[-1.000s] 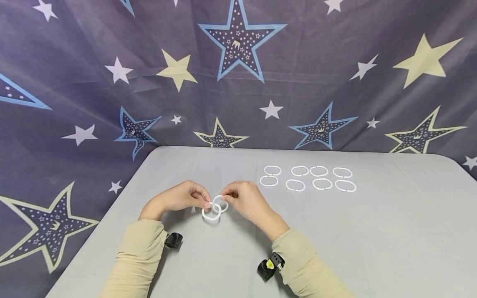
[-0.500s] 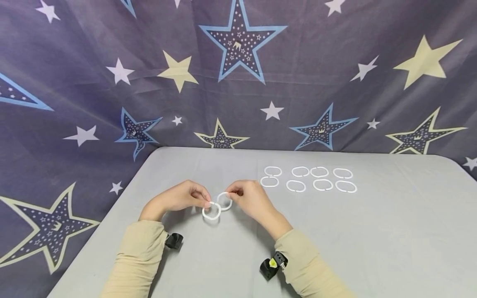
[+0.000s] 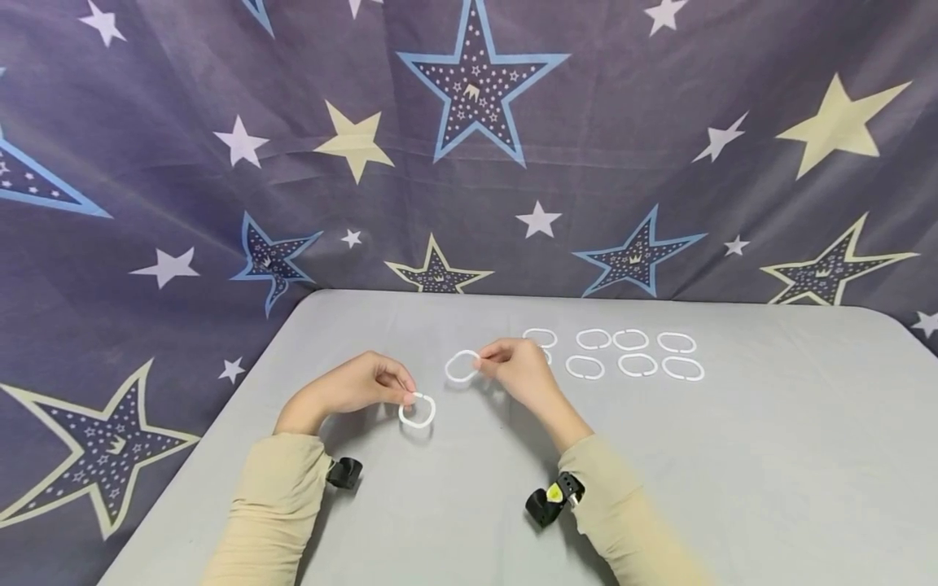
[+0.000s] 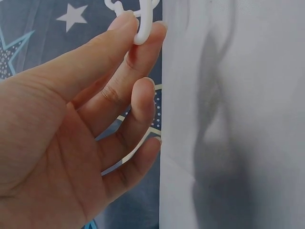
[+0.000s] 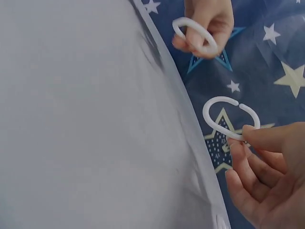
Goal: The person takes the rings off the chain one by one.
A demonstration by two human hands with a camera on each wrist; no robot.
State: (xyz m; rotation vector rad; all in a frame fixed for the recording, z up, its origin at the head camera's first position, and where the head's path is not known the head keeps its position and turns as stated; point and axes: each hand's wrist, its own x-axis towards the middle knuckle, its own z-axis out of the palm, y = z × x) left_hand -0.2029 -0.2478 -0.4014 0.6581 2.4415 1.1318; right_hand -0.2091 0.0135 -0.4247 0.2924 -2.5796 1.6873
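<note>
My left hand (image 3: 359, 387) pinches a white oval plastic C-ring (image 3: 433, 411) between thumb and fingertips, a little above the table. In the left wrist view that ring (image 4: 146, 24) stands at the top edge, partly cut off, with the other fingers loosely bent below it. My right hand (image 3: 519, 370) pinches a second white C-ring (image 3: 448, 368), farther back and to the right. A small gap shows in this ring's loop (image 5: 207, 114) in the right wrist view. The two rings hang apart, neither passing through the other.
Several more white C-rings (image 3: 636, 374) lie in two rows on the grey table (image 3: 769, 456), back and right; my right hand partly covers the nearest. A star-patterned curtain (image 3: 469, 195) hangs behind. Black wrist cameras (image 3: 344, 473) sit on both sleeves.
My right hand has drawn its ring away to the right and back, so the rings, which overlapped a second ago, are separate. My left hand has hardly moved.
</note>
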